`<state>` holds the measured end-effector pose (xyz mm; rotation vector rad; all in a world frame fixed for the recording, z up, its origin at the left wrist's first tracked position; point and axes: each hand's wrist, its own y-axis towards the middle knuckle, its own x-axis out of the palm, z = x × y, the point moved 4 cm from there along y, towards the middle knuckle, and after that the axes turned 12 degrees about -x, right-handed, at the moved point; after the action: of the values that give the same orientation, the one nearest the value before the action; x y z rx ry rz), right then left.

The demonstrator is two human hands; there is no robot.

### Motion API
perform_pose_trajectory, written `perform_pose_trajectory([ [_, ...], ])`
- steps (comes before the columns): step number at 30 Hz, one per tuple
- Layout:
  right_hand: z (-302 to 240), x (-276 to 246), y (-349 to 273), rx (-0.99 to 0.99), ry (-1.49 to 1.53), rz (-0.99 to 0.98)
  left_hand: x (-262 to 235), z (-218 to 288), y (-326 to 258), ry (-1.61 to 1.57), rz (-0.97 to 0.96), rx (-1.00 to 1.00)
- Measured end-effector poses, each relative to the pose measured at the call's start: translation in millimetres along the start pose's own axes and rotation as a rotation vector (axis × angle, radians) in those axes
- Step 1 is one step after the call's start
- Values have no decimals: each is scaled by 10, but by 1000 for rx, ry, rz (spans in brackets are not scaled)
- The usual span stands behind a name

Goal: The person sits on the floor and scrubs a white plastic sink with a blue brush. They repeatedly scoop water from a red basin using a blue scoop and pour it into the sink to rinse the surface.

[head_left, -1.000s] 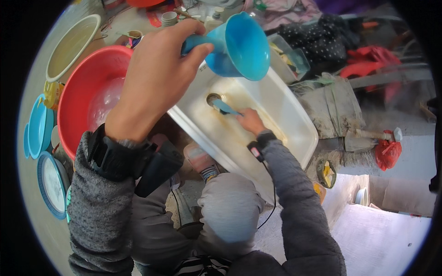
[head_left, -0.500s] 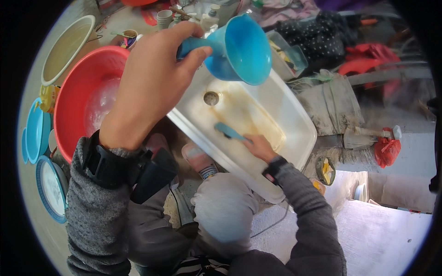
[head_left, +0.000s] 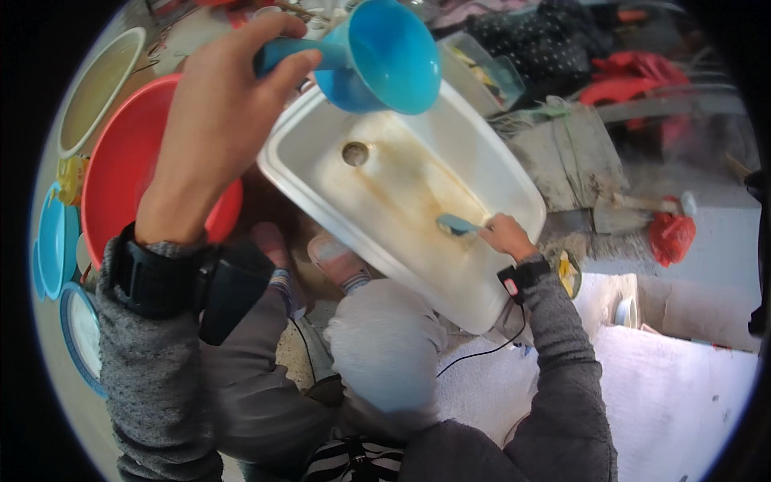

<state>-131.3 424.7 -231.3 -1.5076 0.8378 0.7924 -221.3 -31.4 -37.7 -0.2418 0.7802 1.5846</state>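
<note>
Blue brush (head_left: pixel 456 224) farther right in white basin (head_left: pixel 385 237)

Sink (head_left: pixel 393 201) middle lies open; dipper (head_left: pixel 393 56) overhangs far end.

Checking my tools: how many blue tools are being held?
2: a blue dipper in the left hand, a blue brush in the right hand. None seems hidden.

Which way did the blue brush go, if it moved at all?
Yes: in the right hand, the blue brush moved away from the drain hole, rightward along the white sink.
</note>
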Motion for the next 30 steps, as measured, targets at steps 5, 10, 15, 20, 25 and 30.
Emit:
perform_pose_trajectory([
  [5,61,464,-517,36,26,-17,105,136,33,-48,-45,-18],
  [10,-621,674,209,-103,178,96,191,252,43,-48,-55,-21],
  [15,-1334,448,1090,-281,224,288,279,295,92,-68,-76,-52],
  [20,-1182,510,1198,-180,552,167,255,249,105,-28,-38,-48],
  [25,15,851,233,371,1420,231,228,227,112,-50,-19,-65],
  [30,-49,1275,5,326,1501,205,314,333,106,-56,-64,-83],
])
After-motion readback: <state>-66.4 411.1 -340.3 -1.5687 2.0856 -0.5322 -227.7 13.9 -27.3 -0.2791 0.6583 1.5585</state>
